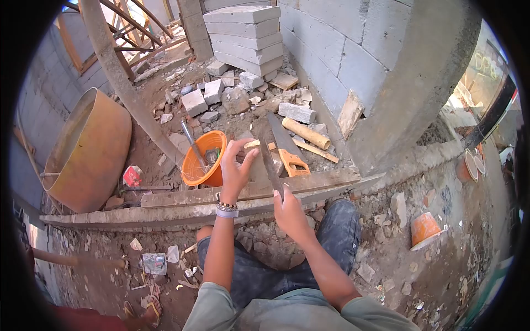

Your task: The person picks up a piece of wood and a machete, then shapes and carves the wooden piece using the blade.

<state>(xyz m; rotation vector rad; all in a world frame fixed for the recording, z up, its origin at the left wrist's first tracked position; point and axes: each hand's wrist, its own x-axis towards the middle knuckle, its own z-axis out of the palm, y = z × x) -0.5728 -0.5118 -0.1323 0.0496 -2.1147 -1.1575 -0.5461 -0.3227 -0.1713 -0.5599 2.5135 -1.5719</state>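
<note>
In the middle of the head view, my left hand (pixel 236 168) pinches a small pale piece of wood (pixel 252 144) between thumb and fingers. My right hand (pixel 291 217) is closed around the lower end of a long dark blade (pixel 270 168), which points up and away beside the wood piece. Just behind my left hand stands an orange bucket (pixel 187 172) with a hammer (pixel 193 142) leaning in it. A handsaw with an orange handle (pixel 294 163) lies beyond the blade, near a bamboo piece (pixel 306 133).
A concrete ledge (pixel 165 212) crosses in front of my knees. Grey blocks (pixel 243 41) are stacked behind rubble. A large drum (pixel 88 151) lies at the left, and an orange pot (pixel 424 230) at the right. Another person's foot (pixel 152 313) shows at the lower left.
</note>
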